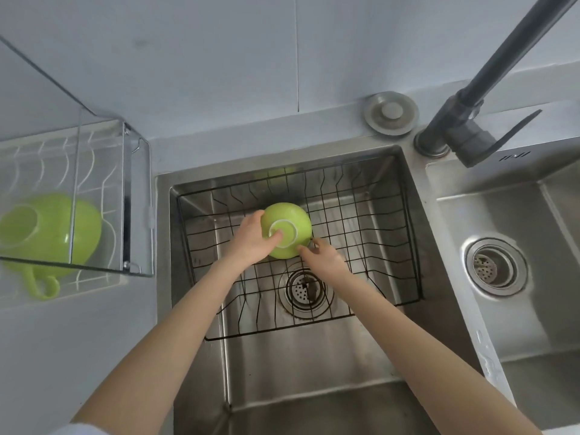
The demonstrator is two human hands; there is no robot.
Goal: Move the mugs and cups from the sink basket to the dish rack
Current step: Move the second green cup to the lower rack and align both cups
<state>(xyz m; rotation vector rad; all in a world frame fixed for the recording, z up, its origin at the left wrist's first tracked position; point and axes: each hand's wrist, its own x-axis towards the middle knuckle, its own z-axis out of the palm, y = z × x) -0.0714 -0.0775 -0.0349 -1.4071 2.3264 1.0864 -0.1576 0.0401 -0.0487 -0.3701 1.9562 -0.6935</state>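
Green cup (pixel 287 233) upside down in wire basket (pixel 405 233); left hand (pixel 254 243) clasps it, right hand (pixel 323 257) fingertips touching; faucet (pixel 464 127) nearby.

We reach both bare forearms forward and down; our left hand (pixel 254 241) cups the green cup (pixel 293 227), fingers curled, our right hand (pixel 323 257) pinching its edge.

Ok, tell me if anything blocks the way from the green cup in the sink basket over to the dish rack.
Nothing visible does. The green cup sits upside down in the black wire sink basket, with the left hand on it and the right hand at its edge. The counter between sink and dish rack looks bare; the rack's clear wall faces the sink.
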